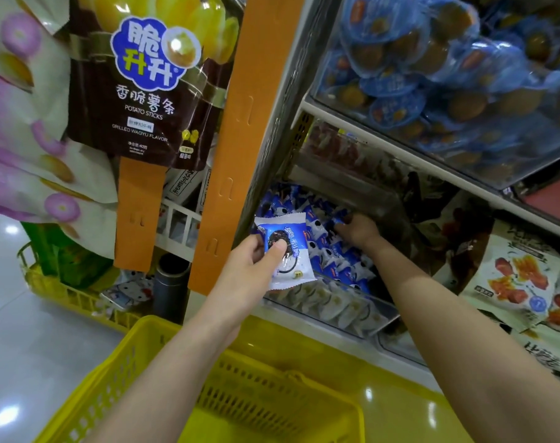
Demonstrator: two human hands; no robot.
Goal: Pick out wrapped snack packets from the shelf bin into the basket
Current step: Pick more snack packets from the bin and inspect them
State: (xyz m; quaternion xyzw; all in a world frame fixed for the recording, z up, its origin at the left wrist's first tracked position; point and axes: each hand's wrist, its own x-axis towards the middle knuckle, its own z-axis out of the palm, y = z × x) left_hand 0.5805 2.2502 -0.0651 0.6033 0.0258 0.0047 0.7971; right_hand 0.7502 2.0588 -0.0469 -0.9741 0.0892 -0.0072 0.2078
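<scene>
Head view: left hand [256,263] pinches a blue-and-white snack packet [301,251] just outside the clear shelf bin [368,318], right hand [358,230] is buried among the pile, grip impossible to tell, so mid-pick, next likely a drop into the yellow basket [163,324] below.

A brown bag of potato sticks [144,81] hangs top left beside an orange display strip [237,139]. Up on the right, an upper clear bin [448,161] holds blue-wrapped round snacks [432,75], and a yellow crate [58,289] sits on the floor [22,346] lower left
</scene>
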